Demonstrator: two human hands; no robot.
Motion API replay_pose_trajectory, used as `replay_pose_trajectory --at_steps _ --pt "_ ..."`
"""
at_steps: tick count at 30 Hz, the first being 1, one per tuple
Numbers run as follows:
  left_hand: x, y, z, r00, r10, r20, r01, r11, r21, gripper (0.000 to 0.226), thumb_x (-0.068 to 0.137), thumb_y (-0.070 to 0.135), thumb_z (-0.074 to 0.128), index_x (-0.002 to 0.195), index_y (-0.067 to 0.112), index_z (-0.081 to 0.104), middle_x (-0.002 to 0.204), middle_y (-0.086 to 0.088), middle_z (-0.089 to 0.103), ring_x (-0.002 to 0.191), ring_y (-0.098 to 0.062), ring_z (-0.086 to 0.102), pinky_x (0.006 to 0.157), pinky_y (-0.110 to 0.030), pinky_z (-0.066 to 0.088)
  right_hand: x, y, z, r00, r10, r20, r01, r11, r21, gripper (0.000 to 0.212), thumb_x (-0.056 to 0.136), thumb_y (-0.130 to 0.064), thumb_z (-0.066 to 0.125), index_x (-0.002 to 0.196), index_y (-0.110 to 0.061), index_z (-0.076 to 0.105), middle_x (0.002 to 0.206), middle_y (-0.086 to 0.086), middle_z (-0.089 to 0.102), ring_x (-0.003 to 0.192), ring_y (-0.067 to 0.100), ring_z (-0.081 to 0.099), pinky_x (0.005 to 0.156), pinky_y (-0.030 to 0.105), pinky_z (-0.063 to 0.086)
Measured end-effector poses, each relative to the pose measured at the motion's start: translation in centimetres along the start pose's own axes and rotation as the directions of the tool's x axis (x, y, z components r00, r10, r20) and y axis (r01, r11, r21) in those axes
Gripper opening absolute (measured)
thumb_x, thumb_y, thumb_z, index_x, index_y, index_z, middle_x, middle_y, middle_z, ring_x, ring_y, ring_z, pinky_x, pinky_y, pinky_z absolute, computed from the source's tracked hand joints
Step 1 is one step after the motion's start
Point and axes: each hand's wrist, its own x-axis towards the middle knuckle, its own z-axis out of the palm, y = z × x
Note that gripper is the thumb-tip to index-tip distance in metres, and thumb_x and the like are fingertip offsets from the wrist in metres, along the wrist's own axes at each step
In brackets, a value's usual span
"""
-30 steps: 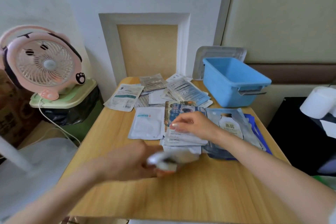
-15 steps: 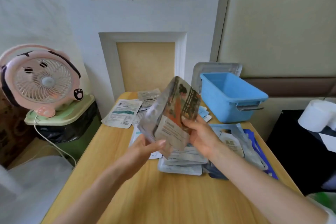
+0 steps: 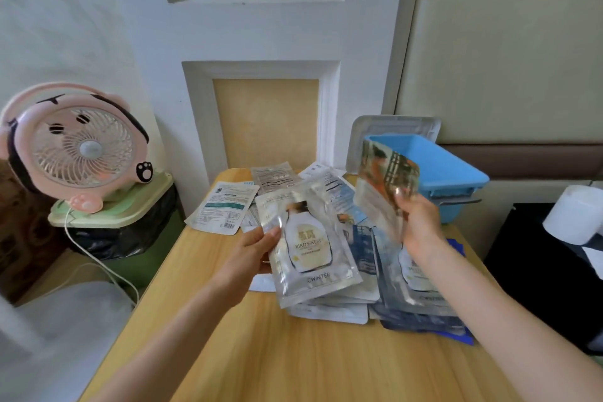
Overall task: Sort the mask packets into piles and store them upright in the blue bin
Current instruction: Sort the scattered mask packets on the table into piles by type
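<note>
Home bedroom: padded headboard [image 3: 509,59], pink fan [image 3: 78,150].

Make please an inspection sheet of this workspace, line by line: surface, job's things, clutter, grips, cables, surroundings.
Surface: wooden table.
Job's things: blue bin at the far right, no packets seen inside; packet piles lying flat mid-table; loose packets at the far edge.
Clutter: grey tray leaning behind the bin.
Grips: left hand holds a bottle-print packet; right hand holds a picture-print packet, raised before the bin.
Cables: white cable runs down from the pink fan, off the table.
Surroundings: fan on a green lid over a black bag, left; white paper roll, right.
</note>
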Motion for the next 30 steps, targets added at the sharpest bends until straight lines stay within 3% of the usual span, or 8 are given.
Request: replay_pose_trajectory --at_steps 9,14,15,17,19,21,27,30 --pt "4.0 1.6 0.2 0.992 0.084 -0.094 -0.115 0.906 -0.407 0.021 0.098 0.012 0.04 0.107 0.004 0.057 0.088 -0.003 0.072 0.076 -0.015 0.069 0.064 -0.024 0.058 0.2 -2.4 -0.2 0.949 0.11 0.296 -0.172 0.966 0.191 0.022 0.093 -0.019 0.052 0.112 -0.013 0.06 0.103 0.006 0.068 0.088 0.019 0.065 0.069 0.031 0.057" --pt "4.7 2.9 -4.6 0.972 0.087 -0.218 -0.199 0.797 -0.57 0.021 0.099 0.013 0.037 0.117 0.011 0.049 0.101 -0.003 0.066 0.079 -0.014 0.07 0.059 -0.026 0.057 -0.3 -1.3 0.3 0.903 0.137 0.407 -0.077 0.984 -0.161 0.023 0.083 -0.008 0.063 0.106 -0.008 0.061 0.085 0.001 0.067 0.075 0.016 0.061 0.058 0.025 0.049" --pt "4.5 2.8 -5.2 0.974 0.08 -0.214 -0.191 0.799 -0.57 0.026 0.099 0.013 0.037 0.123 0.011 0.047 0.104 -0.003 0.065 0.079 -0.014 0.071 0.059 -0.028 0.058 -0.7 -0.5 0.5 0.909 0.154 0.387 0.018 0.914 -0.405 0.017 0.08 -0.009 0.066 0.097 -0.009 0.062 0.079 0.001 0.066 0.074 0.017 0.059 0.058 0.025 0.045" --pt "4.0 2.3 -5.5 0.981 0.076 -0.178 -0.164 0.818 -0.551 0.034 0.099 0.014 0.038 0.133 0.011 0.043 0.109 -0.005 0.064 0.08 -0.016 0.071 0.059 -0.031 0.058 -1.3 1.9 0.8 0.918 0.154 0.366 0.291 0.366 -0.884 0.011 0.082 -0.014 0.067 0.085 -0.012 0.056 0.079 0.004 0.062 0.076 0.021 0.058 0.058 0.026 0.038" --pt "3.6 1.7 -5.1 0.985 0.067 -0.16 -0.14 0.852 -0.505 0.037 0.099 0.013 0.039 0.135 0.011 0.042 0.112 -0.009 0.063 0.085 -0.02 0.07 0.059 -0.033 0.059 -2.2 3.8 1.3 0.914 0.109 0.39 0.404 -0.212 -0.89 0.021 0.089 -0.018 0.059 0.106 -0.007 0.051 0.103 0.01 0.064 0.093 0.026 0.061 0.067 0.03 0.041" --pt "3.4 1.4 -4.1 0.985 0.047 -0.165 -0.118 0.884 -0.453 0.038 0.097 0.009 0.041 0.135 0.012 0.043 0.117 -0.014 0.062 0.093 -0.027 0.066 0.063 -0.036 0.06 -2.2 3.4 1.6 0.895 -0.037 0.444 0.4 -0.369 -0.839 0.032 0.091 -0.022 0.057 0.118 -0.007 0.047 0.11 0.009 0.064 0.102 0.027 0.061 0.07 0.032 0.042" --pt "3.0 1.4 2.5 0.999 -0.009 -0.039 -0.004 0.949 -0.316 0.055 0.09 -0.002 0.051 0.137 0.02 0.034 0.101 -0.014 0.065 0.078 -0.022 0.07 0.058 -0.027 0.057 -0.6 -5.1 0.7 0.779 -0.496 0.384 0.571 0.308 -0.761 0.013 0.09 -0.028 0.058 0.084 -0.017 0.061 0.07 -0.003 0.065 0.064 0.015 0.062 0.064 0.037 0.054" --pt "4.2 1.0 7.7 0.993 -0.051 0.102 0.081 0.948 -0.309 0.067 0.088 -0.004 0.054 0.141 0.023 0.024 0.109 -0.016 0.062 0.084 -0.026 0.068 0.069 -0.035 0.059 -0.4 -7.3 0.1 0.759 -0.553 0.343 0.619 0.451 -0.643 0.014 0.089 -0.021 0.061 0.081 -0.01 0.061 0.058 0.001 0.063 0.042 0.004 0.054 0.05 0.029 0.052"
